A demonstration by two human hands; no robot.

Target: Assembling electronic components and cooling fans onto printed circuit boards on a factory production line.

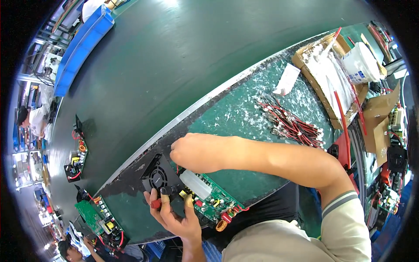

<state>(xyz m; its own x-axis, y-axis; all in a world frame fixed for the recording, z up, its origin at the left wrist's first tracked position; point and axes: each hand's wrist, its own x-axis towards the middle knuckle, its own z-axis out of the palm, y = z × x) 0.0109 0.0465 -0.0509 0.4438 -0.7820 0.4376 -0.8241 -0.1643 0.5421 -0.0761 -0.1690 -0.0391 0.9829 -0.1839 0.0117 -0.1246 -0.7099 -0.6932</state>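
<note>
My left hand (176,218) grips a black fan panel (158,175) near its lower edge, fingers around the red terminal (156,204) and black terminal (167,191). The panel stands tilted at the left end of a green circuit board (226,204). On that board sit a pale, bar-shaped block (196,184), small yellow and red parts, and a copper-wound coil (221,225) at the near end. Curled just beyond the panel and board, my right hand (194,153) is closed; its fingertips and whatever they hold are hidden. A short red wire shows under it.
A pile of red and black wires (294,124) lies right, near a white packet (287,79). Behind stand a cardboard tray (328,102) of white paste and a white bucket (361,63). Other board assemblies (102,218) lie left; a person (72,251) sits lower left.
</note>
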